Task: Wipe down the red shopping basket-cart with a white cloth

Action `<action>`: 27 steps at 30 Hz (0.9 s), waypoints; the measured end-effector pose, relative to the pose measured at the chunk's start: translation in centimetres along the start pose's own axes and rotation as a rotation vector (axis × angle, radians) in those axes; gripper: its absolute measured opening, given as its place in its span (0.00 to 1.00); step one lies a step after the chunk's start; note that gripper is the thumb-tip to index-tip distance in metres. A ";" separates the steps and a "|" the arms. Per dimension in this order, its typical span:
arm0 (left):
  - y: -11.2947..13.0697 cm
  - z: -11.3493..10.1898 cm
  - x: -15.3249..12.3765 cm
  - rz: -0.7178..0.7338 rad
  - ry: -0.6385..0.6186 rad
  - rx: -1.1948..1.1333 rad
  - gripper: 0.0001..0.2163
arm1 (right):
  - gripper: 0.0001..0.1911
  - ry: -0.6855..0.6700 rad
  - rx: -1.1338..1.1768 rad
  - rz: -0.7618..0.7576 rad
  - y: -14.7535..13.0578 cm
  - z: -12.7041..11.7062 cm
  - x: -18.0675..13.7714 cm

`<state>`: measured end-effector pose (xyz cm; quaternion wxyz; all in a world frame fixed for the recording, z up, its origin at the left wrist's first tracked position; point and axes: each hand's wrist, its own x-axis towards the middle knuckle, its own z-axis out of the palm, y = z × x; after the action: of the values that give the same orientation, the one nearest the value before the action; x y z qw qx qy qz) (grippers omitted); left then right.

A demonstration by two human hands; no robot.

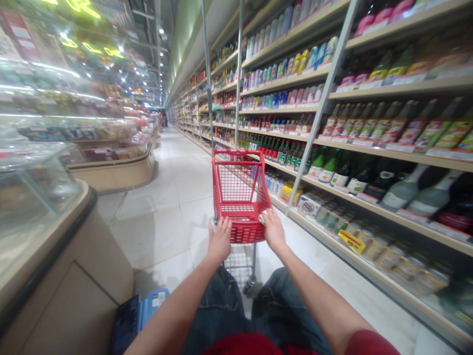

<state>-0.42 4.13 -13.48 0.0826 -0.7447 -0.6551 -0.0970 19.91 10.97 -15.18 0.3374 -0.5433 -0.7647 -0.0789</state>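
A small red shopping cart (238, 190) stands in the aisle just ahead of me, its basket holding nothing I can see. My left hand (220, 240) is wrapped round the left end of the cart's handle. My right hand (273, 229) grips the right end of the handle, with something small and pale under its fingers that I cannot make out. Both forearms reach forward over my jeans.
Long shelves (369, 143) of bottles, cans and jars run along the right. Glass display counters (48, 207) with beige bases line the left. A blue basket (146, 308) sits on the floor by the near counter. The pale tiled aisle (177, 162) stretches far ahead.
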 end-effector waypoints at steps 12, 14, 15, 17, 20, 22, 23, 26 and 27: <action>1.6 0.2 -0.4 0.033 0.033 0.017 0.33 | 0.22 -0.075 0.012 -0.114 -1.9 1.0 -0.3; 1.9 0.1 -0.5 0.043 0.027 0.010 0.33 | 0.22 -0.063 -0.021 -0.029 0.2 0.0 -0.3; 2.1 0.1 -0.5 0.045 0.022 0.002 0.33 | 0.23 -0.047 -0.032 0.015 1.0 -0.3 -0.4; 2.7 0.1 -0.6 0.046 0.017 -0.022 0.33 | 0.23 -0.013 -0.033 0.061 1.8 -0.5 -0.6; 3.3 0.1 -0.6 0.053 0.027 -0.042 0.31 | 0.22 0.007 0.010 -0.028 0.0 0.4 -0.9; 3.5 0.1 -0.6 0.078 0.038 -0.037 0.30 | 0.20 -0.006 0.041 -0.137 -2.3 1.3 -1.1; 3.4 0.1 -0.6 0.093 0.042 -0.032 0.30 | 0.20 -0.016 0.052 -0.178 -3.2 1.7 -1.2; 3.0 0.2 -0.3 0.092 0.054 -0.019 0.29 | 0.19 -0.040 0.061 -0.217 -3.9 1.7 -1.3; 2.8 0.3 -0.2 0.078 0.059 -0.019 0.29 | 0.19 -0.041 0.053 -0.193 -3.3 1.4 -1.3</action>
<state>2.36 3.67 -13.80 0.0986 -0.7672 -0.6220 -0.1215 16.62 9.36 -16.23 0.3268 -0.4594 -0.8221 -0.0796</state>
